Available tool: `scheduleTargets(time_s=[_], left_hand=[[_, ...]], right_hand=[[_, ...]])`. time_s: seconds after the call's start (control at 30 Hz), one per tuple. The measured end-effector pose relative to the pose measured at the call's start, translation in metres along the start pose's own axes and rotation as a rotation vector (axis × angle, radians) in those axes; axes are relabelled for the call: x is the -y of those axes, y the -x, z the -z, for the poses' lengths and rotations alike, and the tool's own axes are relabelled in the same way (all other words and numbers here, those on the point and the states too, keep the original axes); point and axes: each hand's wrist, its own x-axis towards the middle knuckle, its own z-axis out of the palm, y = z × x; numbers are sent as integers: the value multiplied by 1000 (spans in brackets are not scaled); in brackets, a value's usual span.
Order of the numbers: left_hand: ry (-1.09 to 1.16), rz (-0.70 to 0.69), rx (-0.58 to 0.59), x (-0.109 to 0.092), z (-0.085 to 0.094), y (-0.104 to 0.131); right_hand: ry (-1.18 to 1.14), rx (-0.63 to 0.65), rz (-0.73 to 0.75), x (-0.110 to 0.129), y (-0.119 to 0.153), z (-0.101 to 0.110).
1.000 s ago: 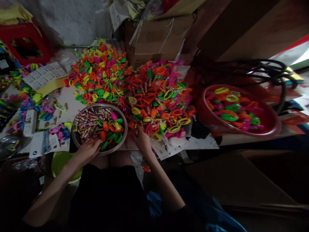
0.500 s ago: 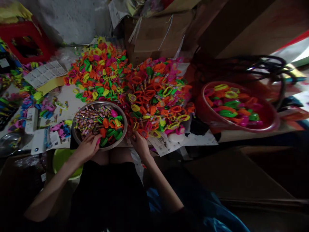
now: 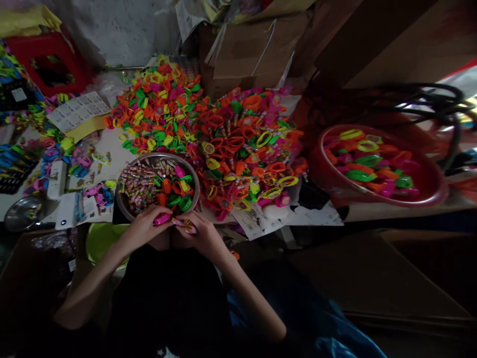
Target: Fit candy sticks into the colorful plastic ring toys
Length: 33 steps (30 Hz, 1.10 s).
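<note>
Hands [image 3: 175,226] have met over pink piece [image 3: 163,219].

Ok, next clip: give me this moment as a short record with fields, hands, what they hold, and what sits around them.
left hand: at the near rim of the metal bowl, fingers on a pink plastic piece
right hand: meets the left hand, pinching a small piece; too small to identify
bowl contents: small wrapped sticks on the left, coloured plastic pieces on the right
behind bowl: big pile of coloured plastic pieces
right side: red basin with more pieces
back: cardboard box
</note>
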Motion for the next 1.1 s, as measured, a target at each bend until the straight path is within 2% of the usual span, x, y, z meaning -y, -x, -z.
scheduleTargets(time_s=[0.2, 0.43, 0.67, 0.83, 0.93, 1.1], left_hand=[[-114, -107, 51, 1, 0, 6], [-179, -174, 24, -2, 1, 11], [-165, -142, 44, -4, 1, 10], [-185, -115, 77, -7, -9, 12], [-134, -96, 52, -7, -13, 12], [-112, -39, 7, -7, -7, 7]], right_hand=[[165, -5, 119, 8, 3, 7], [311, 43, 190, 13, 2, 10], [429, 79, 221, 15, 1, 13], [452, 64, 219, 15, 0, 15], [444, 106, 218, 15, 0, 17], [444, 139, 250, 15, 1, 18]])
